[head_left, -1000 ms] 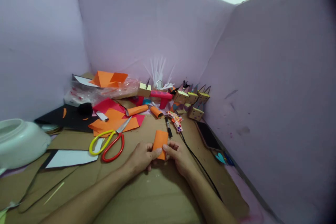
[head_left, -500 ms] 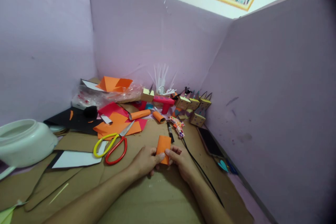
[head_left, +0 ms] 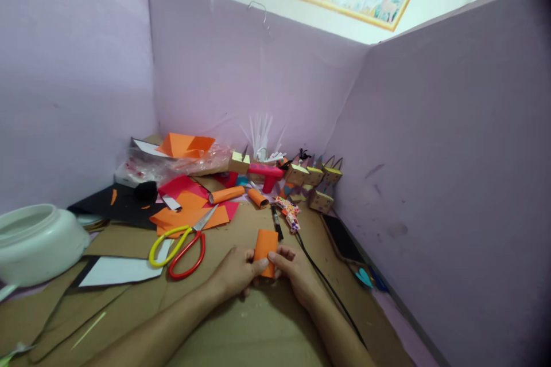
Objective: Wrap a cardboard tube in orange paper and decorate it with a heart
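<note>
A small orange paper piece [head_left: 266,248], upright and seemingly rolled or folded, is held between both hands above the cardboard. My left hand [head_left: 239,269] pinches its left edge, thumb on the front. From the right, my right hand [head_left: 293,268] grips it with the thumb also on the front. The fingers behind the paper are partly hidden. To the left lie scissors [head_left: 200,236] with one yellow and one red handle. Beyond the hands are two orange paper rolls [head_left: 227,194] [head_left: 257,198], a black marker [head_left: 277,223] and a patterned glue gun [head_left: 288,212] with a black cable.
At the left stands a white pot [head_left: 43,246]. Orange and red paper sheets [head_left: 185,215] lie behind the scissors. Small cardboard animal heads [head_left: 321,200] and white sticks [head_left: 260,132] are at the back. A dark phone [head_left: 343,238] rests by the right wall.
The camera view has tilted slightly upward, so the whole scene sits a little lower. Both hands keep the same hold on the orange paper.
</note>
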Demonstrator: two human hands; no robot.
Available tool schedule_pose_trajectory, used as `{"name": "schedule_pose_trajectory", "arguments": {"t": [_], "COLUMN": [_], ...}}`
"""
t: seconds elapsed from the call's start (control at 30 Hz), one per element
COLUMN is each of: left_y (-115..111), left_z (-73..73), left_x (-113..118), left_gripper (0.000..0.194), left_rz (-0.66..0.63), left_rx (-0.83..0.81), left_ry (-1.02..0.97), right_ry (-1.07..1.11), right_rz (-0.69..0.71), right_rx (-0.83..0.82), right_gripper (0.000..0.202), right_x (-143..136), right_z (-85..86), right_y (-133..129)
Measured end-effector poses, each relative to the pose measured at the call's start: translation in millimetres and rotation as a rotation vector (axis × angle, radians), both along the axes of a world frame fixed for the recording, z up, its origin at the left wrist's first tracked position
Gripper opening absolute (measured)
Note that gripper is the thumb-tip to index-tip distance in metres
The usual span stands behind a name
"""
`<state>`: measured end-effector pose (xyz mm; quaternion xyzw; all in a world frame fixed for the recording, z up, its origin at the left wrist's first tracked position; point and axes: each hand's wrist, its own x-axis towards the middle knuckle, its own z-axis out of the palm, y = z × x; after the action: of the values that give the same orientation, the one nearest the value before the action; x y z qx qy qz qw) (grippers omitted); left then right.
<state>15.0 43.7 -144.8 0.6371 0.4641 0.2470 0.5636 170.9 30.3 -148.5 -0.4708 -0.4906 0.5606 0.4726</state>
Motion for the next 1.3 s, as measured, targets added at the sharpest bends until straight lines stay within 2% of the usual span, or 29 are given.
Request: {"name": "schedule_pose_trajectory", "arguments": {"t": [0.3, 0.87, 1.3], "left_y": [-1.6, -0.2, 3.0], "left_z": [7.3, 11.1, 5.7], "left_x": [1.4, 1.2, -1.0], "left_gripper": [0.042, 0.056, 0.055], "left_rz": [-0.03, -0.042, -0.063], "left_rx": [-0.01, -0.051, -0.067], "left_ry": [0.008, 0.033, 0.018], "right_ry": [0.002, 0.019, 0.018], "right_rz": [0.002, 0.0, 0.017], "right_rx": [0.002, 0.007, 0.006], "right_gripper": [0.038, 0.041, 0.042], "right_x": [-2.0, -3.3, -2.8], "right_z": [1.3, 1.9, -3.2], "right_y": [2.6, 3.1, 5.3]}}
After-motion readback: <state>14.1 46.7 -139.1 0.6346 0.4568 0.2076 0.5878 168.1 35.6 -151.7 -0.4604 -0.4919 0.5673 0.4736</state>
